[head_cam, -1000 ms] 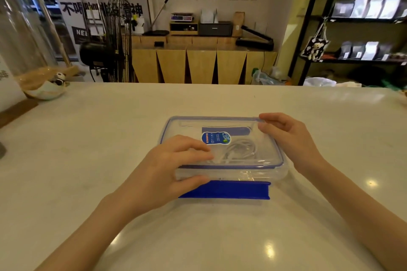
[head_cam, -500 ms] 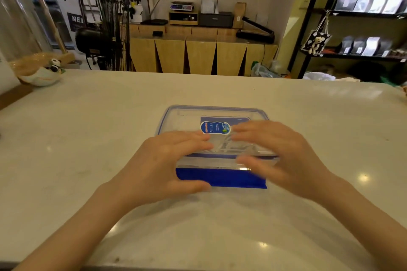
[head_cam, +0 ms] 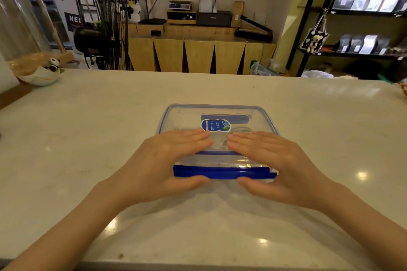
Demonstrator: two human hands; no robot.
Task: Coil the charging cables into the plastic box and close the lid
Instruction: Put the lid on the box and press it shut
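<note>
Now both hands, the left hand point(head_cam: 169, 160) and the right hand point(head_cam: 275, 163), lie flat and open on the lid point(head_cam: 218, 114) of the plastic box point(head_cam: 220, 164) at mid-bench point(head_cam: 88, 127); the right has moved from the side, so the front blue latch point(head_cam: 222, 172) likely closes next.

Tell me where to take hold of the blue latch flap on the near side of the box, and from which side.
Take the blue latch flap along its long near edge, coming from the person's side. It runs across the plastic box front, still sticking outward, so thumbs could likely hook under it with fingers flat on the lid.
</note>
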